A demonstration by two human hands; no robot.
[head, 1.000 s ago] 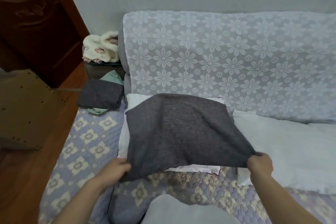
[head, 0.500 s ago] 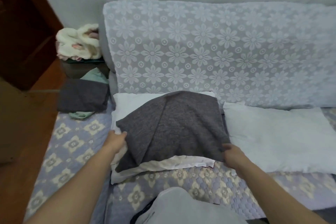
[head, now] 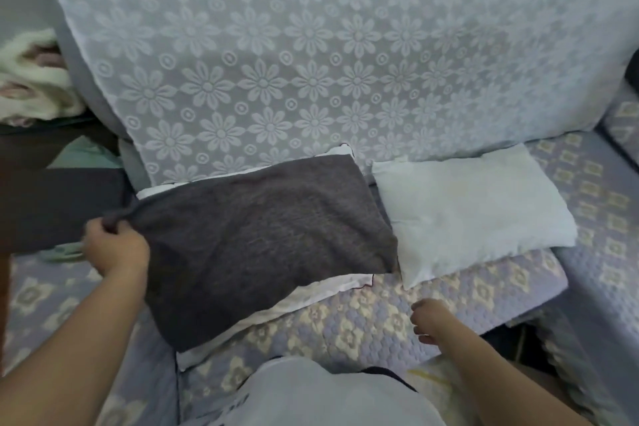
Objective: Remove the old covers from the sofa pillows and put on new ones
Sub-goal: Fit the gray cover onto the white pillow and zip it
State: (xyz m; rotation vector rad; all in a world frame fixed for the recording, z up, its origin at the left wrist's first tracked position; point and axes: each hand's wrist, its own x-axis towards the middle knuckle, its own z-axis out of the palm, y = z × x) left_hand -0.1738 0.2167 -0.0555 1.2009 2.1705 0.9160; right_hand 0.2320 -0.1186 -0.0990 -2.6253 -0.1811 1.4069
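Note:
A dark grey cover [head: 262,235] lies spread over a white pillow [head: 325,290] on the sofa seat; only the pillow's white edges show along the front and back. My left hand [head: 114,245] pinches the cover's left corner and lifts it slightly. My right hand [head: 428,320] hovers over the seat in front of the pillows, fingers curled, holding nothing. A second bare white pillow [head: 473,211] lies to the right, touching the grey cover's right edge.
A white floral lace throw [head: 311,73] drapes the sofa back. Folded dark grey fabric [head: 52,204] and a mint cloth [head: 62,251] sit at the left, with a fluffy cream bundle [head: 31,79] behind. The quilted seat cover [head: 363,322] runs to a side section at right.
My right hand has let go of the grey cover and drawn back toward me. My left hand now grips the cover's left corner. The view has shifted right.

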